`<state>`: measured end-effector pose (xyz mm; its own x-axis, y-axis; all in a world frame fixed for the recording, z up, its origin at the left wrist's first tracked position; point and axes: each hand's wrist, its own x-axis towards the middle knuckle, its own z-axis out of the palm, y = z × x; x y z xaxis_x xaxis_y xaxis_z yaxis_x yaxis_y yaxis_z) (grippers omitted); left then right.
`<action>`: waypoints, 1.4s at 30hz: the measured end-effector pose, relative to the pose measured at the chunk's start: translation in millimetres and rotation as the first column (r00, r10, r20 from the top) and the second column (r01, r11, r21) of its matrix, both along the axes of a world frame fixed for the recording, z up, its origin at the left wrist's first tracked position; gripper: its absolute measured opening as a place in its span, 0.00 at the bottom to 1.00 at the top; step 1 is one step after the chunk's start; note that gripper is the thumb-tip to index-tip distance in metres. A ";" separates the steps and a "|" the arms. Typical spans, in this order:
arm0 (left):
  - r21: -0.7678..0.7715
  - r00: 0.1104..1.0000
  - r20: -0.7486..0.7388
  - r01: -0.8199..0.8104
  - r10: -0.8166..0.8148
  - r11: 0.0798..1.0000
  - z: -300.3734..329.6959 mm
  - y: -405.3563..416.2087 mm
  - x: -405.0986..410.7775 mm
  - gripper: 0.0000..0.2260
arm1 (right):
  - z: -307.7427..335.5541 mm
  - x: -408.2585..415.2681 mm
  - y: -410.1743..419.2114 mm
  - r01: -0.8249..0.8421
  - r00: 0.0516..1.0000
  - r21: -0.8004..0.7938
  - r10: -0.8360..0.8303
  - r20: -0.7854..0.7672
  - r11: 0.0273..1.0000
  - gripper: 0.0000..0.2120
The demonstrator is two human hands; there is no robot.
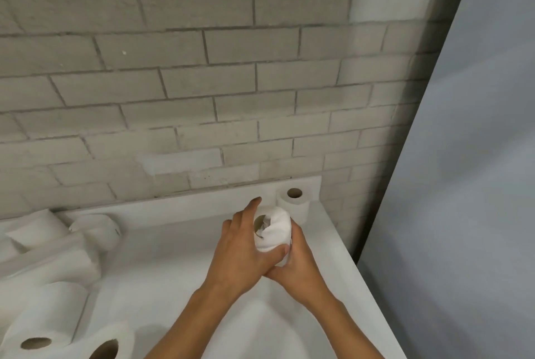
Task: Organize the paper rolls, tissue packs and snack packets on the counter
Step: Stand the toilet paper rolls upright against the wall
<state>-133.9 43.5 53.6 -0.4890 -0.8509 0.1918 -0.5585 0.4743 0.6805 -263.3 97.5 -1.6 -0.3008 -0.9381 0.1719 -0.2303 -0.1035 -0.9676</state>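
Over counter [162, 245], roll [275, 228] in both hands

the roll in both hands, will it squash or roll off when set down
The roll looks soft: its side is rumpled and paper bunches into its core, so the hands likely dent it. It seems light. Laid sideways it may roll on the smooth counter; on end, like the corner roll, it should stay.

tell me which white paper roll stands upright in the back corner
The white paper roll against the brick wall, cardboard core facing up, just beyond both hands; the others lie heaped at the left.
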 end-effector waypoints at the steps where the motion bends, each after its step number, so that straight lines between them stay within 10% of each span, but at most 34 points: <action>1: -0.003 1.000 -0.001 -0.003 0.003 1.000 -0.2 -0.9 -7.4 0.45 | -0.3 -7.8 -3.9 -0.003 1.000 -0.006 0.003 -0.010 1.000 0.41; 13: 0.017 0.997 -0.045 -0.069 0.070 0.997 -17.3 -30.8 -25.3 0.40 | 8.2 -95.4 -75.8 0.053 0.978 0.034 -0.045 -0.205 0.998 0.22; 24: -0.012 0.930 0.244 -0.279 0.273 0.960 -62.1 -52.6 29.0 0.26 | -13.1 -161.1 -138.3 0.189 0.979 0.044 -0.185 -0.081 0.981 0.36; 42: 0.042 0.876 0.309 -0.400 0.369 0.915 -90.5 -52.6 77.2 0.23 | -41.3 -159.8 -164.4 0.255 0.966 0.092 -0.248 -0.078 0.963 0.40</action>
